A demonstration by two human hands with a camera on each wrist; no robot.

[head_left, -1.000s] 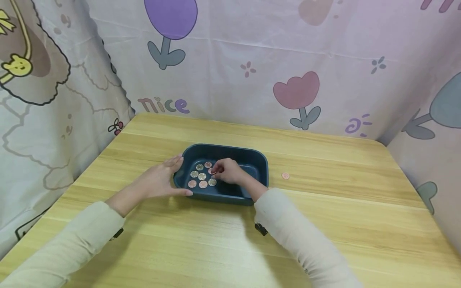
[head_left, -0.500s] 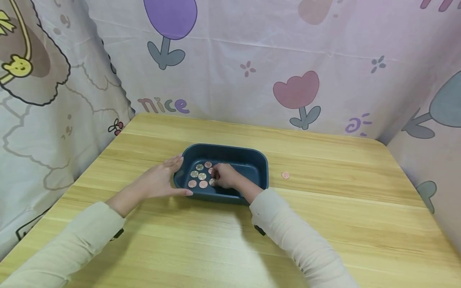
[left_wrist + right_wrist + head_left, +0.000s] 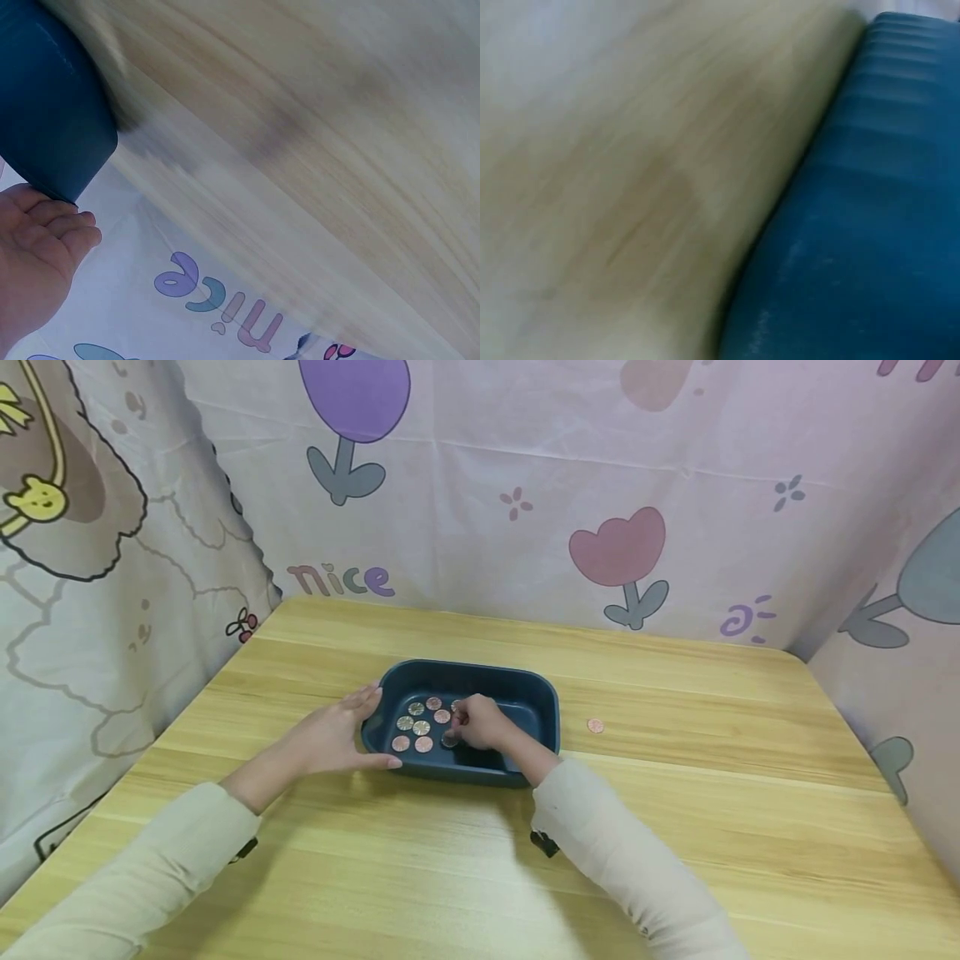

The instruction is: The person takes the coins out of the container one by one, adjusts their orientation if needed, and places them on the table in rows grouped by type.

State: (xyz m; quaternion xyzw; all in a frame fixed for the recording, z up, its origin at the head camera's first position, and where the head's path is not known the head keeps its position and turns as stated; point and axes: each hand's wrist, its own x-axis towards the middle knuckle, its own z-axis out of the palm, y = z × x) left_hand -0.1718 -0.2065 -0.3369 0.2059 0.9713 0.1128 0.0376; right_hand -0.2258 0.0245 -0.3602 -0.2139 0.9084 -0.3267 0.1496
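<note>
A dark blue rectangular tray (image 3: 536, 689) stands on the wooden table. In it lie several coins, some golden like this coin (image 3: 422, 727), others copper like this coin (image 3: 423, 744). My left hand (image 3: 330, 731) holds the tray's left end, thumb along the front wall and fingers at the left side. The left wrist view has its fingers bent at the tray's edge. Inside the tray, my right hand (image 3: 483, 723) has curled fingers, the thumb tip at a darker coin (image 3: 449, 740). Whether it pinches that coin is unclear. Another coin (image 3: 455, 704) is partly hidden behind the hand.
One copper coin (image 3: 596, 726) lies on the table (image 3: 675, 827), right of the tray. A printed curtain (image 3: 487, 552) hangs behind the table and along both sides. The right wrist view is filled by blurred tabletop and the tray's outer wall (image 3: 877, 225).
My right hand shifted slightly down, then back up and right within the tray. The coin near its thumb has slid a little right. My left hand and the tray stay still.
</note>
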